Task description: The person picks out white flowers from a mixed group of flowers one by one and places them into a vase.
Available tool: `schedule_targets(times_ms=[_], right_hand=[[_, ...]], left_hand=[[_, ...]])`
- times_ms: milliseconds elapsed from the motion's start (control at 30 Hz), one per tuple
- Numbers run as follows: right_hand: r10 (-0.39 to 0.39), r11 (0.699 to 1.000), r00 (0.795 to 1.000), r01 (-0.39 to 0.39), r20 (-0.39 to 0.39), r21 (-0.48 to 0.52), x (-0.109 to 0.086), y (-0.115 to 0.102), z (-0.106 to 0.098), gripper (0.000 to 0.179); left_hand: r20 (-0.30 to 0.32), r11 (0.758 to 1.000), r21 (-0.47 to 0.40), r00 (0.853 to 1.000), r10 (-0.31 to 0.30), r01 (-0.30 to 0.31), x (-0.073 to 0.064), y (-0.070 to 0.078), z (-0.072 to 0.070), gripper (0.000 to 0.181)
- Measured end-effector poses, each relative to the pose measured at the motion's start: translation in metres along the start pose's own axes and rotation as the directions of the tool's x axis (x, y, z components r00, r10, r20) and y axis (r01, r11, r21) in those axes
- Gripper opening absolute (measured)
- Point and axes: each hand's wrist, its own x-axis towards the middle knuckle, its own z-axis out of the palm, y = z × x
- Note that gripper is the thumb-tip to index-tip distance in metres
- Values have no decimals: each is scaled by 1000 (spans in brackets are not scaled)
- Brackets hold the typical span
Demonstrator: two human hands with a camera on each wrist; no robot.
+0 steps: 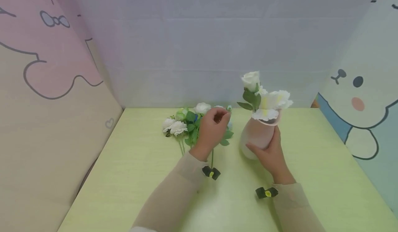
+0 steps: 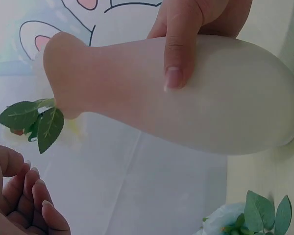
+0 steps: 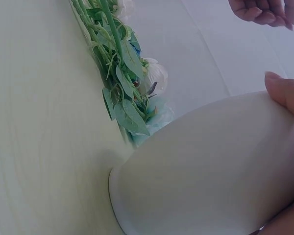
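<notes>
Head view from above, facing forward-down over table (image 1: 236,204); wrist views close, turned sideways, both sharing vase (image 2: 225,103).

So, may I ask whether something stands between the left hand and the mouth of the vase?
Partly, yes. Green leaves stick out beside the mouth of the vase, on the side of the left hand, and white flowers partly cover the opening. I see nothing else in between.
</notes>
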Motion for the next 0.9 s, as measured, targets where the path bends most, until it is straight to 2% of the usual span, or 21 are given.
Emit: schedule_targets(times_ms=[233, 367, 533, 733, 900], right_hand=[[9, 1000, 1000, -9, -13, -9, -1, 0, -2, 113], [18, 1000, 1000, -18, 2, 2, -2, -2, -1, 113], [15, 1000, 1000, -15, 24, 5, -1, -3, -1, 113], [24, 1000, 999, -24, 37, 9, -1, -3, -1, 113], [32, 999, 999, -32, 25, 0, -2, -4, -1, 113]], left_hand=[[-18, 1000, 19, 1000, 17, -17, 0, -1, -14, 13], [-32, 999, 38, 999, 34, -33, -5, -3, -26, 12], [-59, 998, 50, 998, 35, -32, -24, -13, -41, 11], [-97, 996, 85, 995, -14, 22, -52, -25, -60, 11], [-157, 991, 121, 987, -37, 56, -61, -38, -73, 8]])
